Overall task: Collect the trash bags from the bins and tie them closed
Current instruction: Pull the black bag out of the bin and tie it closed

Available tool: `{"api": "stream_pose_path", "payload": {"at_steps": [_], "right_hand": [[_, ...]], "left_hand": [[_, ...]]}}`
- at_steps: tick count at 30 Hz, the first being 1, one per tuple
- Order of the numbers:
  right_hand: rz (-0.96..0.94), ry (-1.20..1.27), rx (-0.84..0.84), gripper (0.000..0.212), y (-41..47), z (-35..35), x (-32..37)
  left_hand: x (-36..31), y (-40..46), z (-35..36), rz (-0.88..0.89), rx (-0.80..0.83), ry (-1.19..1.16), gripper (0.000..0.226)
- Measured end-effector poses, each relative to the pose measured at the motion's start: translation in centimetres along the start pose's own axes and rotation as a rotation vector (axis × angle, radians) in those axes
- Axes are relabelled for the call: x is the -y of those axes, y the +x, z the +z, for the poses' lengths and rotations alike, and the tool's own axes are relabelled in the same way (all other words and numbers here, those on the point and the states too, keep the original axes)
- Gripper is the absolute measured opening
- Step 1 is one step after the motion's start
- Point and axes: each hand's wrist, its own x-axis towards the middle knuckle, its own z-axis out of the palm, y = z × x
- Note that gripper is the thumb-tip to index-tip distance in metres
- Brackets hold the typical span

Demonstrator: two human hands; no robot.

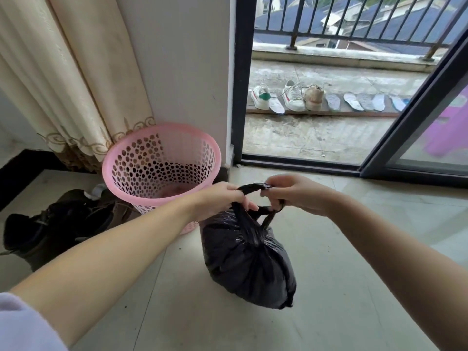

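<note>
Head view, one frame.

1. Trash bag (249, 262): black, full, on the tiled floor (342, 287) at frame centre, just at 5 o'clock of the bin. Neck gathered; two twisted ends rise from it, one to each hand. Ends cross between the hands; can't tell if a knot is formed yet.
2. Left hand (222, 198): fingers curled round one twisted bag end, gripping it, directly above the bag at 12 o'clock. Forearm bare, pale sleeve (22, 323) at bottom-left corner.
3. Right hand (296, 193): fingers curled, pinching the other bag end, w/ a loop of plastic round one finger. Sits at 1 o'clock of the bag, close beside the left hand, not touching it.
4. Bin (162, 165): pink plastic, perforated wall, upright, no liner inside. Stands against the wall corner, at 10 o'clock of the bag, touching or nearly touching it; left forearm crosses its front rim.
5. Dark boots (53, 229): on the floor at 9 o'clock of the bin, beside it.
6. Curtain (63, 72): cream w/ patterned hem, hangs at 11 o'clock of the bin.
7. Sliding door frame (415, 110): dark, open, at 2 o'clock.
8. Balcony: sneakers (293, 96) and insoles (364, 101) lined up on a plank; railing (354, 19) behind, rooftops beyond.
</note>
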Motion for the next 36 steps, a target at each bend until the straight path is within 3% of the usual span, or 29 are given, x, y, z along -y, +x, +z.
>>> {"api": "stream_pose_path", "payload": {"at_steps": [2, 4, 9, 15, 23, 29, 36], "right_hand": [[-0.001, 0.146, -0.038, 0.01, 0.1, -0.7, -1.7], [0.024, 0.215, -0.029, 0.01, 0.6, -0.7, -3.6], [0.088, 0.259, -0.021, 0.013, 2.0, -0.2, -5.5], [0.148, -0.023, -0.073, 0.02, 1.3, -0.2, -3.1], [0.214, -0.251, -0.126, 0.035, -4.9, -5.9, 11.2], [0.198, -0.359, -0.076, 0.027, -10.4, -9.8, 22.3], [0.183, -0.472, -0.003, 0.027, -18.7, -13.2, 32.8]], "left_hand": [[0.5, 0.2, -0.6, 0.025, -0.02, -0.274, 0.028], [0.8, 0.4, -0.4, 0.002, -0.001, -0.352, 0.033], [3.2, 2.2, 0.6, -0.071, 0.033, -0.122, 0.041], [1.3, 1.6, 0.3, -0.121, -0.028, -0.122, 0.04], [-13.3, -3.8, -0.8, -0.193, -0.059, -0.145, 0.04], [-24.5, -9.0, -1.8, -0.235, -0.058, -0.163, 0.04], [-37.3, -15.4, -0.5, -0.225, -0.078, 0.027, 0.039]]}}
